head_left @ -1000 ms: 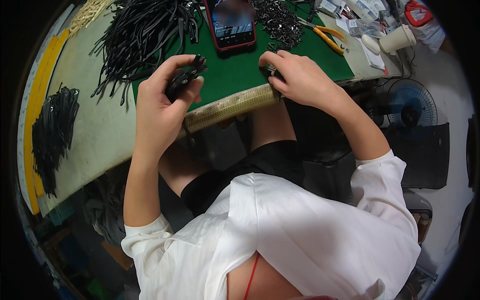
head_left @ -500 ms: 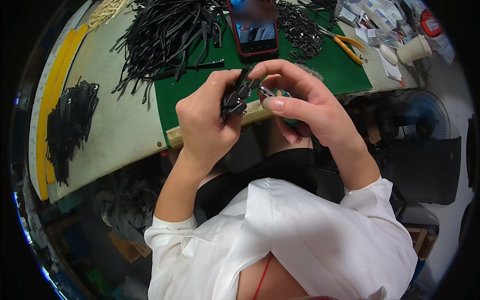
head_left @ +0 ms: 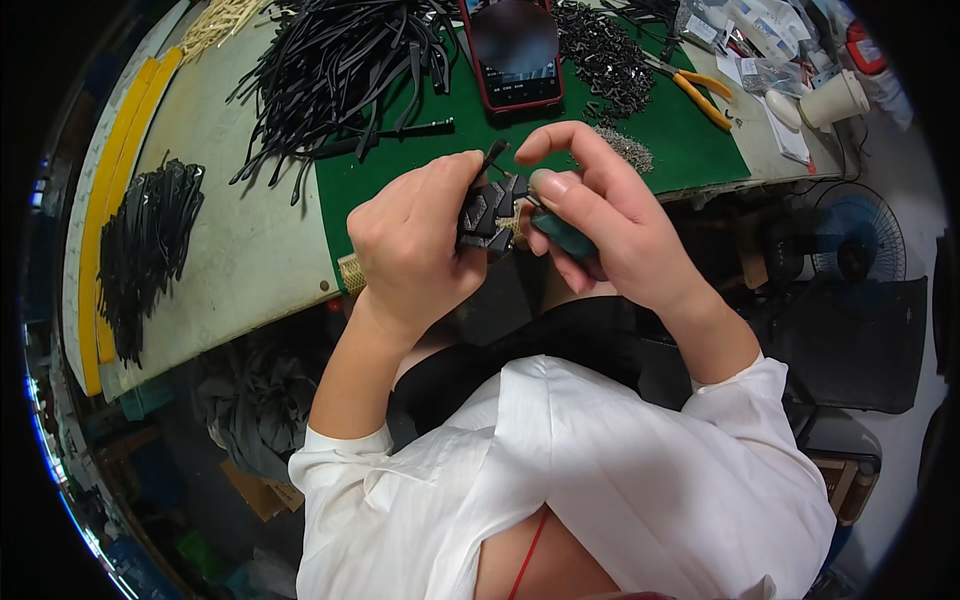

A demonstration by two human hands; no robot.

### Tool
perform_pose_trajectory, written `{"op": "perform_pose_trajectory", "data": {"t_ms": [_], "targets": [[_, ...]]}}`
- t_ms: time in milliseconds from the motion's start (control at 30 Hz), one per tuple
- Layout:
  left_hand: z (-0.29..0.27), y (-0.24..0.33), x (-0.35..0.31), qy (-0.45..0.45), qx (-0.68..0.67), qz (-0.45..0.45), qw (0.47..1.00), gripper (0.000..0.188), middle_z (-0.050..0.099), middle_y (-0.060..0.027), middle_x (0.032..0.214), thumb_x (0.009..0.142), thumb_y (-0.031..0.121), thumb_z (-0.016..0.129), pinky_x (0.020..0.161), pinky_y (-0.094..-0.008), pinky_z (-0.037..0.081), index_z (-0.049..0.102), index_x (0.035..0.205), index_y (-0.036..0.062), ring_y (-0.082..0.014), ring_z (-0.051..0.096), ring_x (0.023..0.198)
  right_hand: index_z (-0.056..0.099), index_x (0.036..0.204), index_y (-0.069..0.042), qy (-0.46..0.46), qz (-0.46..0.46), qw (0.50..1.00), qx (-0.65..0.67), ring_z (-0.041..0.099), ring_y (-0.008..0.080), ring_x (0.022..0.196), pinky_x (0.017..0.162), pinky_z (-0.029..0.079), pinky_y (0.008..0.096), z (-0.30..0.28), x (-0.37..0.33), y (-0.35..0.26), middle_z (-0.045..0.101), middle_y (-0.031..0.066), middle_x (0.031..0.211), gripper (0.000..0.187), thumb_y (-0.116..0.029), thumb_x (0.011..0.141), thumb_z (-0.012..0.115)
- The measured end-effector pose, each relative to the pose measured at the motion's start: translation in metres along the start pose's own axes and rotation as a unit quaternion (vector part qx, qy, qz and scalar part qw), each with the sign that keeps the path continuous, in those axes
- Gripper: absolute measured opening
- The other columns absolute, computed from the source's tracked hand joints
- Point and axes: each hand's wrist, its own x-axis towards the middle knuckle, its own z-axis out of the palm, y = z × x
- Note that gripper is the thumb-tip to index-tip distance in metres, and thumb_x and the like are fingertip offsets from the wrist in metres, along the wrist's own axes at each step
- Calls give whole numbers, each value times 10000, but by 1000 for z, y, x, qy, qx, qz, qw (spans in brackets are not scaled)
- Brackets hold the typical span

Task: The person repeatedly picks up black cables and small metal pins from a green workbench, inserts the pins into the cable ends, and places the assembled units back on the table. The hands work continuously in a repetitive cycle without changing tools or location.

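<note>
My left hand (head_left: 415,235) is closed round a bunch of black eyeglass temples (head_left: 490,210), whose broad ends stick out toward the right. One thin end (head_left: 494,155) points up past the index finger. Facing it, my right hand (head_left: 625,225) curls its lower fingers and palm round the dark green handle of a screwdriver (head_left: 566,235). The thumb lies near the temples' ends, and the index finger is raised and bent above them. Most of the screwdriver's shaft is hidden, so I cannot tell whether its tip touches a temple.
On the green mat (head_left: 690,165) are a large heap of black temples (head_left: 340,70), a red-cased phone (head_left: 515,60), a pile of small black parts (head_left: 605,65), tiny metal pieces (head_left: 625,150) and orange-handled pliers (head_left: 705,100). Another temple bundle (head_left: 150,250) lies left, beside yellow strips (head_left: 95,250).
The temples in my left hand have turned, showing their broad ends more fully. My right index finger has lifted off them, and the screwdriver's handle has swung lower in my palm.
</note>
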Motion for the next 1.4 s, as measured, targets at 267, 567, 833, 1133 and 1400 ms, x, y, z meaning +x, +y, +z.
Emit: {"op": "perform_pose_trajectory", "data": {"t_ms": [267,567,833,1133,1400], "targets": [[1,-9,-1,-93,82,-31,992,345,623,-101,730,645,-7,644,538,-386,485,596,984,32,-288,640,638,419,1275,7,153,-298,799,-500,654,360,619,527,509,398,7,17,37,650,174,768,497,-132,874,678],[8,-108,47,-111,309,-96,940,210,694,-139,900,814,129,659,641,-440,562,617,991,25,-357,689,761,444,1297,-7,123,-177,832,-511,666,360,659,574,512,424,-13,2,41,643,178,764,556,-181,847,720],[35,-122,87,-339,369,-196,843,423,727,-171,918,787,428,785,780,-436,578,734,877,18,-352,709,877,481,1265,-32,121,-175,848,-485,672,382,711,627,520,430,-20,-3,43,669,196,824,493,-170,853,714],[6,-129,60,-349,367,-147,850,159,702,-177,873,764,146,681,746,-456,561,680,866,24,-379,686,837,518,1222,-47,126,-179,854,-472,677,390,744,652,526,425,-32,-8,48,678,189,845,440,-164,849,720],[-18,-96,24,-297,316,-125,892,163,665,-131,859,777,153,728,717,-449,544,653,871,42,-351,666,798,523,1224,-66,158,-139,850,-483,680,382,770,679,526,423,-50,-14,49,678,179,871,434,-169,849,715]]}}
